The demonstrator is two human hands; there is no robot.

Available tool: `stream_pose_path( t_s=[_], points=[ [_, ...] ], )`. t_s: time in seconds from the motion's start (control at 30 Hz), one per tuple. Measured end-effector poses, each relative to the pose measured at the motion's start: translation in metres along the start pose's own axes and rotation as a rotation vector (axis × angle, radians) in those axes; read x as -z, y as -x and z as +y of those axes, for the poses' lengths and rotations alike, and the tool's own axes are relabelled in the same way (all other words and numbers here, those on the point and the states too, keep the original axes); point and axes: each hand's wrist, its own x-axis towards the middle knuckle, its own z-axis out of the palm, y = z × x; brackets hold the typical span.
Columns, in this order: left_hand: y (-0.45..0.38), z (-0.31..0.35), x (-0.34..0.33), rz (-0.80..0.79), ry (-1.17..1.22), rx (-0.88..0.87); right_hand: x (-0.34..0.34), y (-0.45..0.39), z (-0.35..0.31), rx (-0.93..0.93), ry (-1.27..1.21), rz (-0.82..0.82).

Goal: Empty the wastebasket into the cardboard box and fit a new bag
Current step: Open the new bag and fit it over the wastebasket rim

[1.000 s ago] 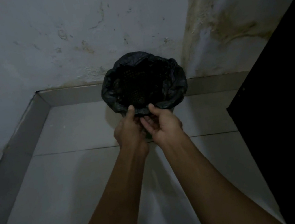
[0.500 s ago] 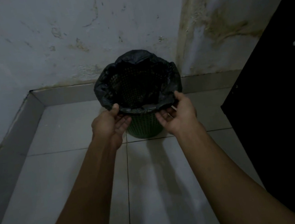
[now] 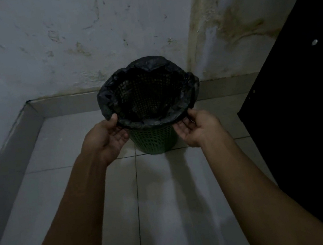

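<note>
Down on the tiled floor (image 3: 83,195), I use the wastebasket (image 3: 154,142) as my landmark: it stands upright close to the stained wall (image 3: 62,42), with a grey skirting (image 3: 10,147) running well off to its left. Just left of the wastebasket, my left hand (image 3: 106,138) sits at the rim, thumb on top of the black bag (image 3: 109,96) and fingers curled underneath its folded edge, so it pinches the bag there. The bag lines the inside of the green mesh wastebasket and is turned out over the rim all the way round, bunched higher at the far side; the mesh pattern shows through it within. Below the fold, the bare green mesh wall shows between my two hands. Just right of the wastebasket, my right hand (image 3: 197,127) mirrors the other, thumb over the bag's edge and fingers tucked beneath it, gripping the bag at the rim. Farther right of the wastebasket, apart from it, stands a black panel (image 3: 312,122) with a small round metal stud (image 3: 314,42) near its upper part.
</note>
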Motion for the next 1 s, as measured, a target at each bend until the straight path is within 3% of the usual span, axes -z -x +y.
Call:
stream_pose_path(
  t_s=[0.43, 0.63, 1.0],
  points=[
    [-0.003, 0.003, 0.008, -0.031, -0.097, -0.019, 0.005, 0.001, -0.020, -0.016, -0.042, -0.014],
    [-0.002, 0.006, 0.007, -0.035, -0.153, -0.035, 0.000, 0.002, -0.012, 0.024, 0.137, -0.057],
    [0.001, 0.007, 0.000, 0.028, 0.381, -0.058, -0.003, 0.004, 0.017, 0.070, -0.041, -0.158]
  ],
)
